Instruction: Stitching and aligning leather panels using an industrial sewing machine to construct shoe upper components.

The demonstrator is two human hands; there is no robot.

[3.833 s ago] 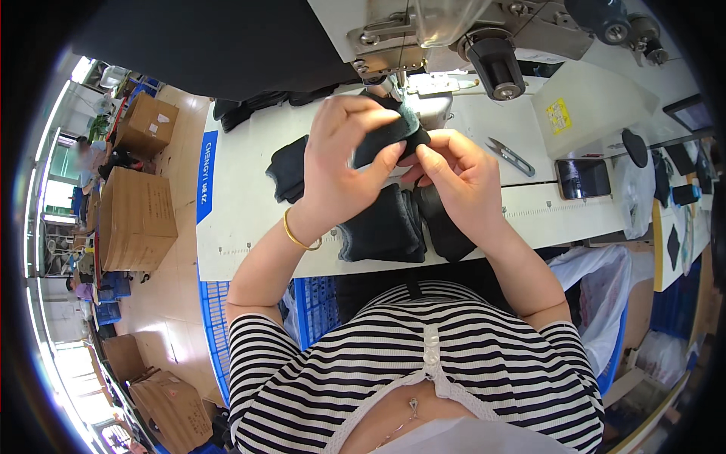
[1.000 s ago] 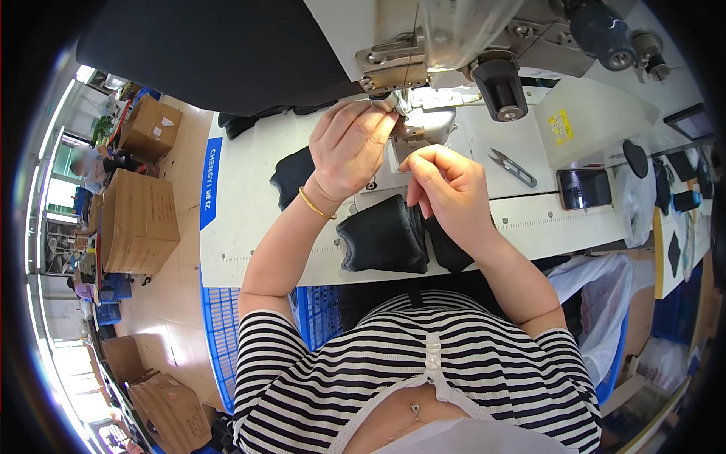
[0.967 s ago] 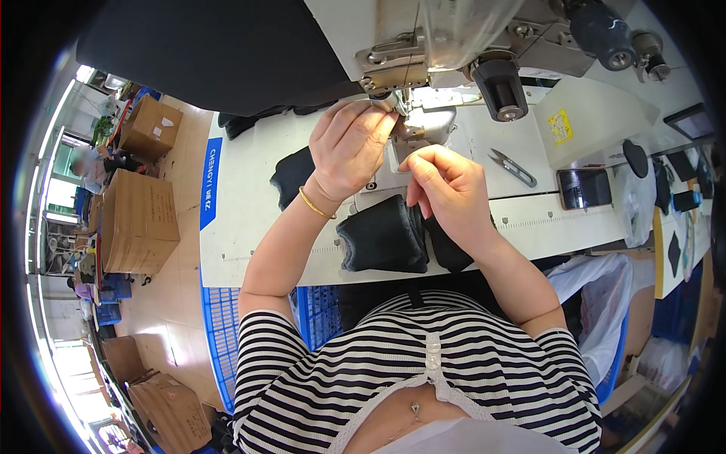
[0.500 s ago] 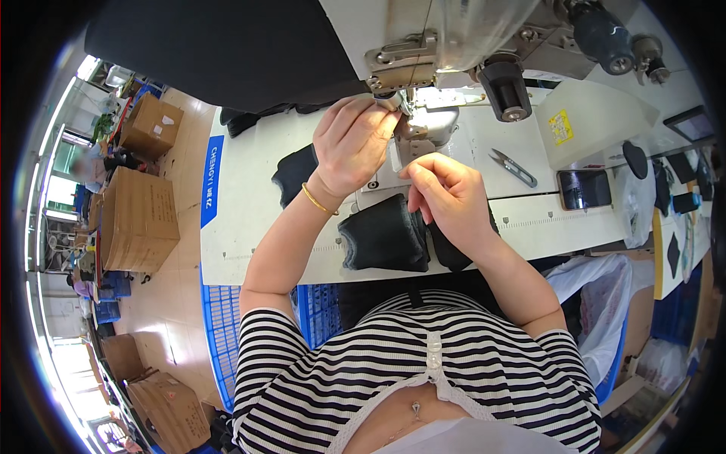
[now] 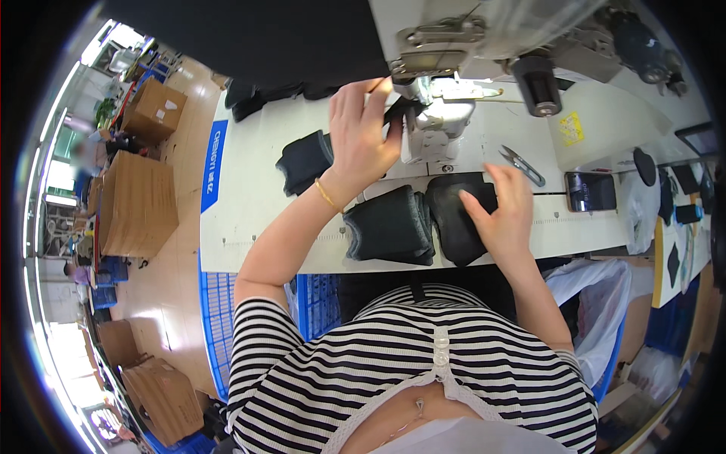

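Note:
My left hand (image 5: 363, 140), wearing a thin gold bangle, is at the sewing machine head (image 5: 442, 113). Between its thumb and fingers is a small black fabric piece (image 5: 403, 110), which reaches toward the needle area; its far end is hidden there. My right hand (image 5: 508, 208) hovers at the right edge of a smooth black stack of cut pieces (image 5: 457, 219), thumb and fingers apart, holding nothing. Just left of that stack lies another dark stack with fuzzy grey edges (image 5: 389, 225). A further black bundle (image 5: 306, 160) rests beside my left wrist.
Thread snips (image 5: 523, 165) and a phone (image 5: 591, 191) lie to the right on the white machine table (image 5: 265, 219). More black pieces (image 5: 265, 101) sit at the back left, under a large dark panel (image 5: 249, 38). Blue baskets (image 5: 319, 303) stand below the front edge; cardboard boxes (image 5: 141, 204) stand on the floor left.
My right hand has drawn back from beside the machine head, its fingers spreading by the smooth black stack. My left hand has turned slightly, and the black piece in it now shows. The view has shifted a little.

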